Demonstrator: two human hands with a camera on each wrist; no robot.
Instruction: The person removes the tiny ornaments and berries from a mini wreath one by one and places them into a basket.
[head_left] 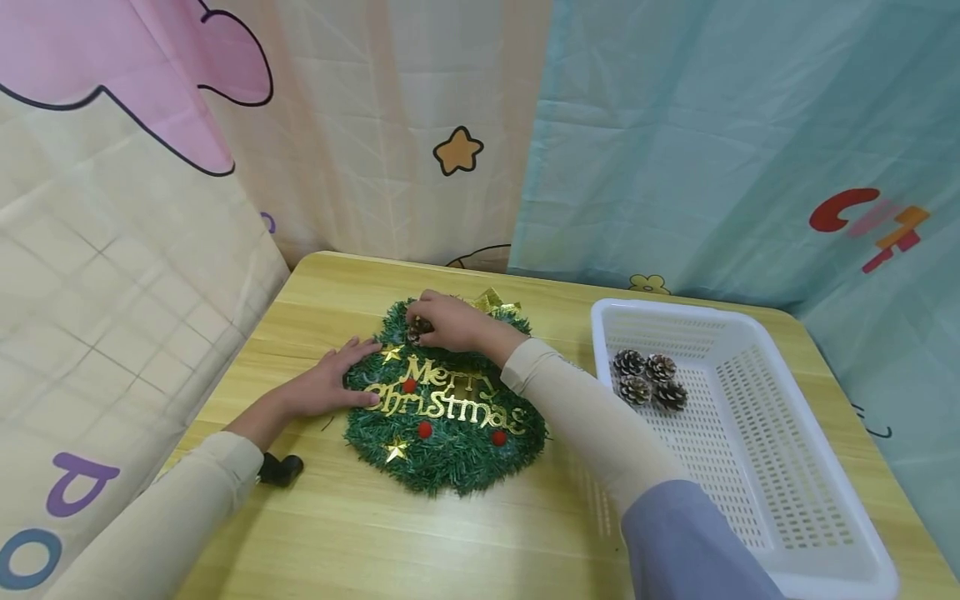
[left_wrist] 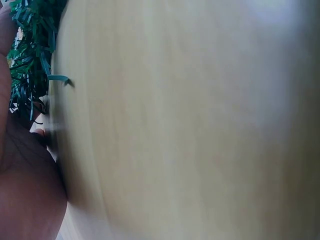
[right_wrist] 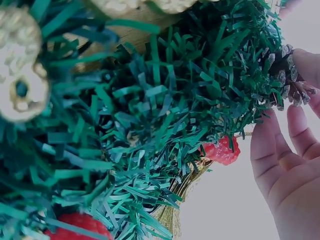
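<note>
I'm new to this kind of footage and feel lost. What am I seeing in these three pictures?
There is no machine here, just a person's bare hands. The wide picture comes from a camera on the head, looking down; the others come from the left and right wrists. On the table lie a green "Merry Christmas" wreath and a white basket with four pine cones inside. The left hand rests at the wreath's left edge; the right hand holds another pine cone at its upper part.
</note>
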